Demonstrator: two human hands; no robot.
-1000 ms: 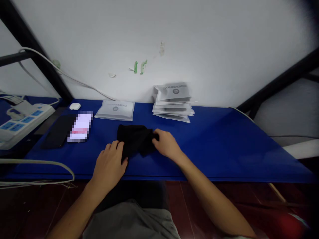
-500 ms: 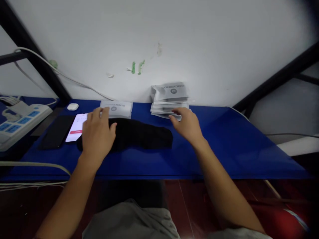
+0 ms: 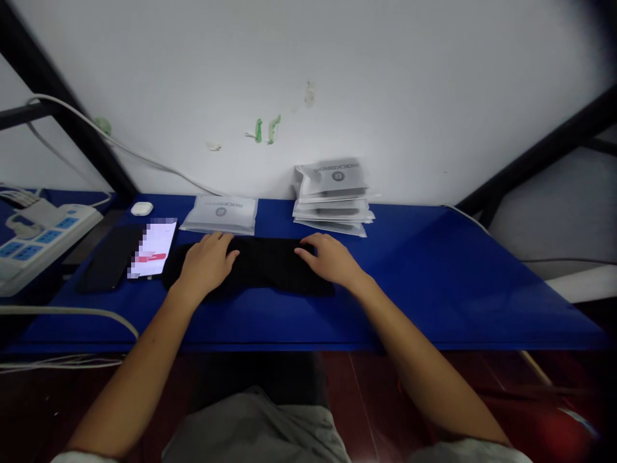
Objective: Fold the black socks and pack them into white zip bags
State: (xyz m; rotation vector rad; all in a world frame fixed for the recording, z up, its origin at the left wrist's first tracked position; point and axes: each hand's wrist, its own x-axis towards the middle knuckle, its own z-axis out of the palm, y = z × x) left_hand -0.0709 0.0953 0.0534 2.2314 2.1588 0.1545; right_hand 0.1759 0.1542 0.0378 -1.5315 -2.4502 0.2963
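Note:
A long piece of black fabric (image 3: pixel 264 263) lies flat across the blue table, its exact kind unclear. On its left part rests my left hand (image 3: pixel 206 262), palm down with the thumb apart from the fingers. My right hand (image 3: pixel 331 258) touches the right end of the fabric, thumb and fingers apart and slightly bent. Behind the left hand lies a pale printed pouch (image 3: pixel 226 215). A stack of similar zip pouches (image 3: pixel 332 193) stands behind the right hand against the wall.
A lit phone (image 3: pixel 155 247) and a dark flat device (image 3: pixel 110 260) lie left of the fabric. Beyond them are a white earbud case (image 3: pixel 142 208) and a power strip (image 3: pixel 45 244) with plugs. Cables run along the left. The blue table (image 3: pixel 434 283) ends at a near edge.
My right hand has moved left and down onto the fabric's end. My left hand has shifted right along it, uncovering more of the phone and pouch. The fabric lies flatter and wider.

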